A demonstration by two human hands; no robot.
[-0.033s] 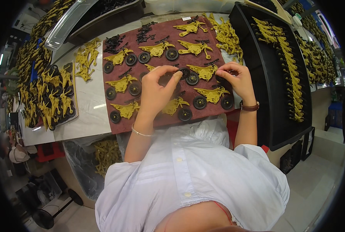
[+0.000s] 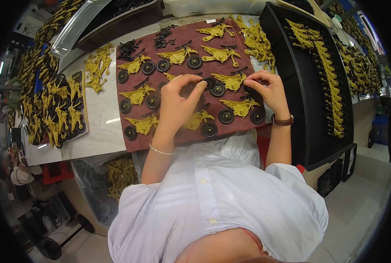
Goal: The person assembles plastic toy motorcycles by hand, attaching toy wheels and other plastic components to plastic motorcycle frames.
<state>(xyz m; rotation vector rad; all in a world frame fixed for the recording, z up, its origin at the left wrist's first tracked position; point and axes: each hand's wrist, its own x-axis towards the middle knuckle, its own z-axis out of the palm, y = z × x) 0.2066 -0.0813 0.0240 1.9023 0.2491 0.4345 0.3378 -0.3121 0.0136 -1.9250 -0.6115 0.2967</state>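
Note:
My left hand point(image 2: 183, 97) reaches over the middle of a dark red cloth mat point(image 2: 160, 130). Its thumb and forefinger pinch the edge of a black toy wheel point(image 2: 210, 82). Just right of that lies another black wheel point(image 2: 218, 90), beside a yellow toy motorcycle body point(image 2: 229, 81) with black handlebars. At the other end of this body is my right hand point(image 2: 268, 91), its thumb and forefinger closed on a black wheel point(image 2: 248, 89), mostly hidden by the fingers. More yellow bodies with wheels, such as a motorcycle body point(image 2: 241, 107), lie in rows; my left hand and forearm cover some.
Black small parts point(image 2: 165, 37) lie at the mat's far edge. Loose yellow bodies point(image 2: 259, 41) are heaped beyond its right corner. A black tray point(image 2: 309, 109) on the right holds a line of yellow pieces. At left stands a tray piled with wheeled motorcycles point(image 2: 57, 109).

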